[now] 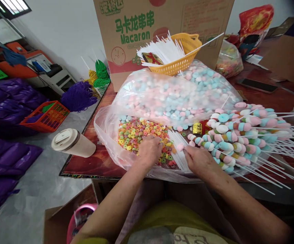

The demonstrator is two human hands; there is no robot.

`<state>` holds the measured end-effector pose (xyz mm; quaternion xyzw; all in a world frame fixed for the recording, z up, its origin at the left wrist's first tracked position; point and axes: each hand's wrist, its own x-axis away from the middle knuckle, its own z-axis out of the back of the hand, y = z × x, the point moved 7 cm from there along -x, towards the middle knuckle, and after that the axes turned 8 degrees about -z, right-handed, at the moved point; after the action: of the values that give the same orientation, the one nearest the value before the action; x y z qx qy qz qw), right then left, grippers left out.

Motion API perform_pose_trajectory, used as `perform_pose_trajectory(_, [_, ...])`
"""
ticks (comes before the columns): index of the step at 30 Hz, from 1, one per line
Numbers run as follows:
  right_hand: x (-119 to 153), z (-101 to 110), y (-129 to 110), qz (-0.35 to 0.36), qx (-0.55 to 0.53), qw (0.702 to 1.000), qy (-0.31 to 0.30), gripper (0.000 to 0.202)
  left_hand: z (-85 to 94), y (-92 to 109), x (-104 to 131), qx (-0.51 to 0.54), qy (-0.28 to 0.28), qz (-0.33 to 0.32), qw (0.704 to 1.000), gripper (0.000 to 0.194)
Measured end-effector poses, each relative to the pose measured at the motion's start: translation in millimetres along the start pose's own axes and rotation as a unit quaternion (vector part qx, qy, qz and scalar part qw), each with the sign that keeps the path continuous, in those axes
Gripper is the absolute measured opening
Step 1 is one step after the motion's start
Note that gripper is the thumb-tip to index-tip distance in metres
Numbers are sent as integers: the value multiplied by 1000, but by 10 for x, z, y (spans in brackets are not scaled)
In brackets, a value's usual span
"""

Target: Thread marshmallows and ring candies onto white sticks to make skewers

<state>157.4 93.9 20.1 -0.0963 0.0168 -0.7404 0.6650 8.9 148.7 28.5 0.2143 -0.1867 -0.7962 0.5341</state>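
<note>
My left hand (150,149) rests in a heap of coloured gummy rings (134,132), fingers curled in and pinched together; what they hold is hidden. My right hand (199,161) is closed, thumb against fingers, with a pink marshmallow (180,147) at its fingertips. Under and beside it lie several loose white sticks (179,154). Just to its right is a pile of marshmallow skewers (228,135), pink, blue and white, their bare sticks pointing right. Behind both hands, a big clear plastic bag (147,88) holds many loose marshmallows (167,95).
A yellow basket (173,67) of white sticks stands on the bag, before a cardboard box (126,44). A lidded cup (73,142) is at the table's left edge. A phone (257,85) lies at right. Purple bags (7,162) and an orange basket (46,118) are on the floor.
</note>
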Motion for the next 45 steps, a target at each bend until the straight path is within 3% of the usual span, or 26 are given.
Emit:
perform_pose_trajectory(2, [50, -22, 16, 4, 1, 1000, -9, 30, -93, -30, -93, -7, -30, 4, 1000, 14])
perform_pose_trajectory(5, [147, -31, 8, 7, -10, 1000, -7, 30, -149, -170, -68, 175, -12, 66, 982, 12])
perform_pose_trajectory(6, [174, -30, -14, 16, -18, 1000, -5, 30, -170, -231, -20, 271, -10, 99, 957, 13])
perform_pose_trajectory(8, [214, -25, -78, 39, -34, 999, -3, 31, -215, -321, 101, 454, -13, 164, 876, 21])
perform_pose_trajectory(10, [235, -25, -143, 54, -46, 997, -3, 29, -231, -362, 204, 564, -12, 207, 799, 27])
perform_pose_trajectory(11, [242, -28, -170, 58, -51, 997, -5, 28, -228, -373, 236, 593, -7, 218, 775, 29])
perform_pose_trajectory(16, [290, -33, -194, 62, -60, 996, -16, 26, -270, -374, 255, 664, -8, 234, 711, 33])
perform_pose_trajectory(19, [328, -22, -179, 55, -45, 997, -19, 27, -338, -335, 263, 676, -41, 237, 696, 31])
perform_pose_trajectory(23, [370, -61, -264, 69, -38, 996, -39, 24, -397, -257, 344, 653, -81, 249, 711, 32])
perform_pose_trajectory(26, [336, -109, -261, 70, -55, 995, -36, 23, -434, -109, 371, 603, -166, 212, 751, 32])
perform_pose_trajectory(28, [274, -116, -159, 57, -84, 995, -13, 25, -378, -89, 292, 532, -153, 168, 816, 29])
perform_pose_trajectory(31, [193, -91, 68, 27, -114, 992, 37, 29, -152, -122, 92, 324, -23, 78, 943, 16])
perform_pose_trajectory(33, [178, -93, 162, 17, -105, 993, 45, 29, -122, -68, 11, 161, -12, 14, 987, 9])
perform_pose_trajectory(35, [192, -113, 174, 15, -83, 996, 35, 29, -181, -51, -16, 73, -38, -21, 996, 11])
perform_pose_trajectory(41, [208, -178, 10, 25, -47, 999, -6, 29, -142, -212, 43, 131, 8, -8, 991, 14])
perform_pose_trajectory(45, [183, -160, 17, 5, -27, 1000, -10, 28, -200, -42, 27, 26, -45, -52, 997, 15])
